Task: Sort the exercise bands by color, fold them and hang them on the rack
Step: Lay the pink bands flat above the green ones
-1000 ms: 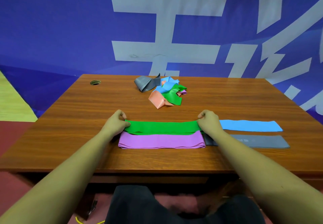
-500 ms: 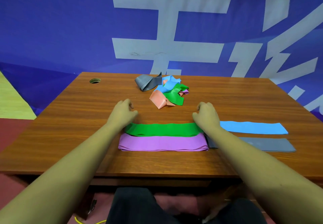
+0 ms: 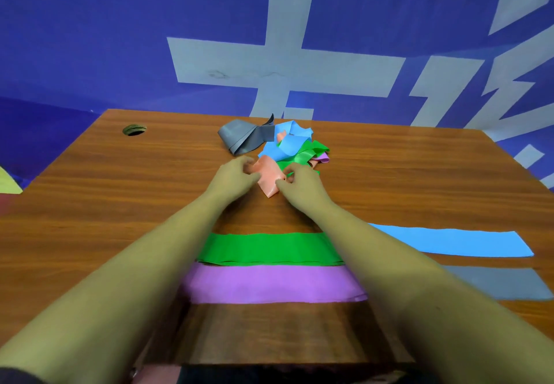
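the left hand (image 3: 232,178) and right hand (image 3: 299,184), close together, each pinch a side of the crumpled salmon-pink elastic band (image 3: 269,178) at the near edge of the tangled pile of bands (image 3: 287,143), far middle of the brown wooden table (image 3: 120,203). the flat folded green band (image 3: 269,248) and flat folded purple band (image 3: 269,284) lie nearer the person.

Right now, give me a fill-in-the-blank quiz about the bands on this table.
The flat green band lies just behind the ____ one.
The flat grey band lies in front of a flat ____ one.
While the left hand and right hand pinch the salmon band, the hole in the table sits far ____.
Missing: purple, blue, left.
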`<act>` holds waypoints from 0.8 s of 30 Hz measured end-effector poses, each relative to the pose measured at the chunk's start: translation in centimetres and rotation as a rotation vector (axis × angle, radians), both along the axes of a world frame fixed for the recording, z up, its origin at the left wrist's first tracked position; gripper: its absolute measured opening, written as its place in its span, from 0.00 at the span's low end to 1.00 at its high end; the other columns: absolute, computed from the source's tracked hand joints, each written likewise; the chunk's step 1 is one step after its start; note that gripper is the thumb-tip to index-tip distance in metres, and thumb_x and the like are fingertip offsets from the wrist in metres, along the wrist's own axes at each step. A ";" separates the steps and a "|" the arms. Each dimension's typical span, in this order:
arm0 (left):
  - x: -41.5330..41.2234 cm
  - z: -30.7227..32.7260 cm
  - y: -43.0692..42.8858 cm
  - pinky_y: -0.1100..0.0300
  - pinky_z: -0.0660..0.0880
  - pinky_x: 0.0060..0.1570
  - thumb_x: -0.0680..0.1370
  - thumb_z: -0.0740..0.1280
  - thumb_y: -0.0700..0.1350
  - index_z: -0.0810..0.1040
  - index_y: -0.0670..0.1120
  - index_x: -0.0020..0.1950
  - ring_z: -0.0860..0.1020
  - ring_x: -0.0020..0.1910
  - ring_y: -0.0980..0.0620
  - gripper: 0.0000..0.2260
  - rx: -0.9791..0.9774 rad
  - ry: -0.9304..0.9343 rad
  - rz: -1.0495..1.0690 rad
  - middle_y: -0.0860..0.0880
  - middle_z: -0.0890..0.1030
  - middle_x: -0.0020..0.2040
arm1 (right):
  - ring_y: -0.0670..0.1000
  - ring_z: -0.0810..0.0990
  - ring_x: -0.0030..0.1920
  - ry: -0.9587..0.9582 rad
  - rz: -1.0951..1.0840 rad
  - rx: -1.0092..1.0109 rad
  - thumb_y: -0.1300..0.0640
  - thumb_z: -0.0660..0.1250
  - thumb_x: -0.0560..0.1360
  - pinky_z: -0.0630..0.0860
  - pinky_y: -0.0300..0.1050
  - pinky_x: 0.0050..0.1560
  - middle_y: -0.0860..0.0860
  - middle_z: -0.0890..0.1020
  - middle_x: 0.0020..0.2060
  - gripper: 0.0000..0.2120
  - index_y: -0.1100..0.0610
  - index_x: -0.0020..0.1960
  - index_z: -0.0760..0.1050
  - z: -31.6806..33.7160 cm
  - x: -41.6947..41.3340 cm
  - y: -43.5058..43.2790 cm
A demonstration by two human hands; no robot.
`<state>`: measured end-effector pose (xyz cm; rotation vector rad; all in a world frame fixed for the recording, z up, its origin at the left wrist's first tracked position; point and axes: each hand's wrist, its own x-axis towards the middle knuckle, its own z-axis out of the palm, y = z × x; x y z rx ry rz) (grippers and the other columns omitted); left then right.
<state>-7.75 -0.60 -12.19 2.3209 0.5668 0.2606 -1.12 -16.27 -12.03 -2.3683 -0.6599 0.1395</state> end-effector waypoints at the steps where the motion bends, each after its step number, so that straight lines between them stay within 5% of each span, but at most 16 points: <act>1: 0.3 -0.5 0.1 0.58 0.71 0.55 0.77 0.69 0.48 0.76 0.46 0.67 0.77 0.58 0.49 0.19 0.006 0.002 -0.006 0.46 0.79 0.62 | 0.55 0.77 0.53 0.000 0.002 0.006 0.56 0.68 0.73 0.73 0.47 0.50 0.56 0.81 0.50 0.14 0.59 0.58 0.78 -0.4 0.2 0.3; 10: 1.0 -1.5 0.4 0.61 0.68 0.39 0.77 0.69 0.47 0.80 0.49 0.43 0.75 0.37 0.58 0.03 -0.070 -0.169 -0.001 0.49 0.79 0.43 | 0.51 0.81 0.43 -0.007 -0.008 0.111 0.59 0.69 0.73 0.77 0.47 0.47 0.49 0.82 0.37 0.03 0.56 0.45 0.81 -0.5 0.9 -0.4; 17: -1.1 5.1 -1.4 0.61 0.74 0.45 0.80 0.65 0.48 0.77 0.46 0.47 0.76 0.38 0.58 0.06 -0.259 -0.393 -0.069 0.54 0.80 0.38 | 0.43 0.73 0.30 -0.019 -0.007 0.247 0.61 0.69 0.72 0.68 0.35 0.33 0.43 0.75 0.27 0.04 0.54 0.39 0.80 3.9 -0.2 -2.0; 21: -2.8 9.2 -3.0 0.67 0.72 0.37 0.81 0.64 0.47 0.77 0.46 0.47 0.77 0.36 0.57 0.06 -0.268 -0.463 -0.112 0.52 0.79 0.38 | 0.50 0.76 0.33 0.019 -0.042 0.293 0.62 0.67 0.69 0.72 0.41 0.38 0.47 0.78 0.29 0.09 0.51 0.32 0.78 6.7 -0.7 -3.0; 24: -4.0 11.5 -4.2 0.71 0.72 0.36 0.81 0.65 0.47 0.80 0.44 0.51 0.75 0.36 0.60 0.08 -0.216 -0.482 -0.152 0.48 0.81 0.42 | 0.48 0.75 0.32 0.072 -0.041 0.428 0.63 0.67 0.70 0.78 0.46 0.39 0.47 0.77 0.30 0.06 0.55 0.38 0.80 9.2 -1.4 -4.1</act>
